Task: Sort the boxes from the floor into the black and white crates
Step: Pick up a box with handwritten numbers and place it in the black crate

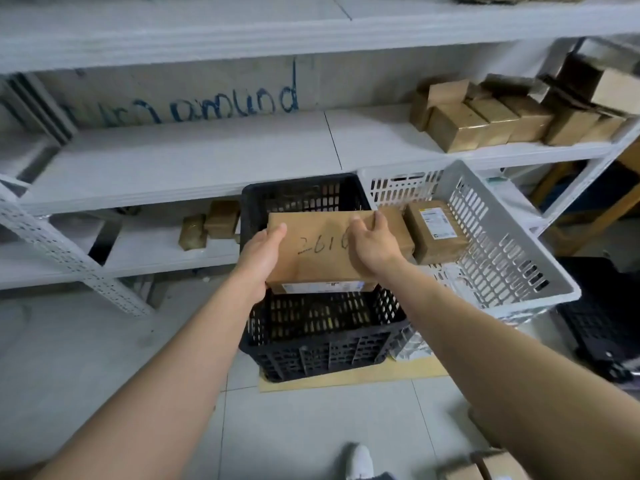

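Note:
I hold a flat brown cardboard box [313, 251] with handwritten digits on top, over the open black crate [322, 344]. My left hand [261, 261] grips its left edge, thumb on top. My right hand [372, 242] grips its right side with fingers curled over the far right corner. The white crate [498, 237] stands to the right, touching the black one, and holds two brown boxes [434, 232]. The black crate's inside is mostly hidden by the held box.
Grey metal shelving [194, 161] runs behind the crates, with several brown boxes [485, 116] on its right part and small ones [211, 225] on the lower shelf. More boxes [491, 465] lie on the floor at bottom right. Another black crate [602, 317] stands at far right.

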Demonstrator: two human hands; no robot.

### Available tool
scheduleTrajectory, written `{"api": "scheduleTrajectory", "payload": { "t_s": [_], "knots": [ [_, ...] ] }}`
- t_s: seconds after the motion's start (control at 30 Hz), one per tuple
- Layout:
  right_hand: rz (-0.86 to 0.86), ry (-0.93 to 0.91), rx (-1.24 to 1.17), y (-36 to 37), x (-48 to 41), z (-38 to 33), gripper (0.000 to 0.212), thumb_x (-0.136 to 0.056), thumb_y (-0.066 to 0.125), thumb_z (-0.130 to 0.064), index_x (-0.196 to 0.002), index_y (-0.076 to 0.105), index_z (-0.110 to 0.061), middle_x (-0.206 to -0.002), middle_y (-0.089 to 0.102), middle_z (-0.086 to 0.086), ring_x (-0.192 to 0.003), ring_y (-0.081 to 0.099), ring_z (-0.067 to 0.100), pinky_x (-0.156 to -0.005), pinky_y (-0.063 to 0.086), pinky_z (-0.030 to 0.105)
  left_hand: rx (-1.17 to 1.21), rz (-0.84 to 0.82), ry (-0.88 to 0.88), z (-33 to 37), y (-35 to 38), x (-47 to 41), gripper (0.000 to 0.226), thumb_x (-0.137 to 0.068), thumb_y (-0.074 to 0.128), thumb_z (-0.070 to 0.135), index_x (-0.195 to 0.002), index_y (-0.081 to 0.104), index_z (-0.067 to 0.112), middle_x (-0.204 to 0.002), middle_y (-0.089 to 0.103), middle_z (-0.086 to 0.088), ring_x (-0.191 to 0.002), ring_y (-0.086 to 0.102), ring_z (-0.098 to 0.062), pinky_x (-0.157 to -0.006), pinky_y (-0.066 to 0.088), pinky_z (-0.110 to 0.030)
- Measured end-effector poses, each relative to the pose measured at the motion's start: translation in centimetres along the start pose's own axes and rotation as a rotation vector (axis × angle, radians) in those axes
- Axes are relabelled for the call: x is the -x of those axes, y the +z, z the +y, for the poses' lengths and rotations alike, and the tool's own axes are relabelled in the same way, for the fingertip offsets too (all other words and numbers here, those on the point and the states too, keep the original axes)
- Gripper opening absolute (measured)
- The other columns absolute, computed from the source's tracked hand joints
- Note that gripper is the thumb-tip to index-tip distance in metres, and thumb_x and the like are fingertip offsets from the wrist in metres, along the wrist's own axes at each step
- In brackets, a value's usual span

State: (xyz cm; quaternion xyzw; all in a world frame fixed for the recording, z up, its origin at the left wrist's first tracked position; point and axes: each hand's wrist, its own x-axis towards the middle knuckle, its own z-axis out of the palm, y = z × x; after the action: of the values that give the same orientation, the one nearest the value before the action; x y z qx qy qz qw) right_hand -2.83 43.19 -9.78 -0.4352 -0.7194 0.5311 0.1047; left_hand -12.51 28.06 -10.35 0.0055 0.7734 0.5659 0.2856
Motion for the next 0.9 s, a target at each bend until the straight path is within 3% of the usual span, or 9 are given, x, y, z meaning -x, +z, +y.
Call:
{"api": "scheduleTrajectory", "payload": {
  "t_s": [0.1, 0.23, 0.4, 0.5, 0.6, 0.7, 0.9],
  "knots": [
    [-0.072, 0.038, 0.068, 0.9, -2.7, 1.1, 0.063, -0.095, 0.037, -0.050, -0.150, 0.014, -0.028, -0.144, 0.042, 0.015, -0.124, 0.045, 0.036, -0.105, 0.036, 0.047, 0.011, 0.013, -0.083, -1.4, 0.4, -3.1, 0.060, -0.088, 0.049, 0.059, -0.139, 0.044, 0.028, -0.141, 0.050, 0.000, -0.127, 0.047, -0.024, -0.107, 0.036, -0.050],
    [-0.169, 0.122, 0.152, 2.2, -5.3, 2.9, 0.068, -0.094, 0.037, -0.054, -0.151, 0.003, -0.035, -0.149, 0.035, 0.014, -0.130, 0.039, 0.037, -0.104, 0.034, 0.046, 0.007, 0.064, -0.193, -3.9, 0.9, -6.5, 0.063, -0.089, 0.052, 0.055, -0.140, 0.042, 0.019, -0.141, 0.049, -0.007, -0.126, 0.047, -0.028, -0.107, 0.035, -0.051],
    [-0.219, 0.286, 0.175, 4.5, -8.2, 5.7, 0.068, -0.093, 0.039, -0.054, -0.151, 0.012, -0.029, -0.146, 0.037, 0.013, -0.124, 0.043, 0.034, -0.102, 0.041, 0.048, 0.023, 0.021, -0.377, -7.0, 1.5, -10.3, 0.066, -0.091, 0.053, 0.051, -0.145, 0.036, 0.017, -0.146, 0.044, -0.008, -0.130, 0.043, -0.028, -0.109, 0.033, -0.046],
    [-0.207, 0.386, 0.162, 6.2, -9.5, 7.3, 0.065, -0.093, 0.041, -0.053, -0.149, 0.018, -0.027, -0.138, 0.044, 0.012, -0.117, 0.048, 0.032, -0.098, 0.045, 0.046, 0.029, -0.036, -0.512, -8.2, 1.5, -12.1, 0.066, -0.089, 0.055, 0.053, -0.145, 0.037, 0.022, -0.147, 0.043, -0.008, -0.131, 0.042, -0.031, -0.109, 0.030, -0.053],
    [-0.194, 0.468, 0.141, 8.0, -10.7, 8.7, 0.066, -0.093, 0.042, -0.053, -0.148, 0.022, -0.024, -0.138, 0.046, 0.011, -0.122, 0.047, 0.032, -0.102, 0.042, 0.044, 0.013, -0.062, -0.642, -8.8, 1.4, -13.8, 0.071, -0.086, 0.058, 0.055, -0.146, 0.033, 0.025, -0.152, 0.034, -0.009, -0.137, 0.033, -0.036, -0.106, 0.025, -0.064],
    [-0.168, 0.522, 0.119, 9.7, -11.8, 9.8, 0.066, -0.091, 0.044, -0.052, -0.146, 0.025, -0.022, -0.136, 0.048, 0.011, -0.122, 0.047, 0.032, -0.104, 0.041, 0.044, -0.010, -0.070, -0.700, -9.4, 1.6, -15.5, 0.065, -0.087, 0.058, 0.053, -0.141, 0.038, 0.025, -0.147, 0.040, -0.009, -0.128, 0.043, -0.036, -0.100, 0.039, -0.061],
    [-0.167, 0.601, 0.139, 11.9, -13.6, 12.4, 0.062, -0.089, 0.049, -0.049, -0.132, 0.049, -0.005, -0.129, 0.055, 0.016, -0.116, 0.054, 0.033, -0.099, 0.046, 0.043, -0.111, -0.012, -0.735, -11.4, 2.0, -18.0, 0.056, -0.093, 0.052, 0.045, -0.143, 0.036, 0.024, -0.145, 0.040, -0.009, -0.128, 0.041, -0.035, -0.103, 0.037, -0.057]
  ]
}}
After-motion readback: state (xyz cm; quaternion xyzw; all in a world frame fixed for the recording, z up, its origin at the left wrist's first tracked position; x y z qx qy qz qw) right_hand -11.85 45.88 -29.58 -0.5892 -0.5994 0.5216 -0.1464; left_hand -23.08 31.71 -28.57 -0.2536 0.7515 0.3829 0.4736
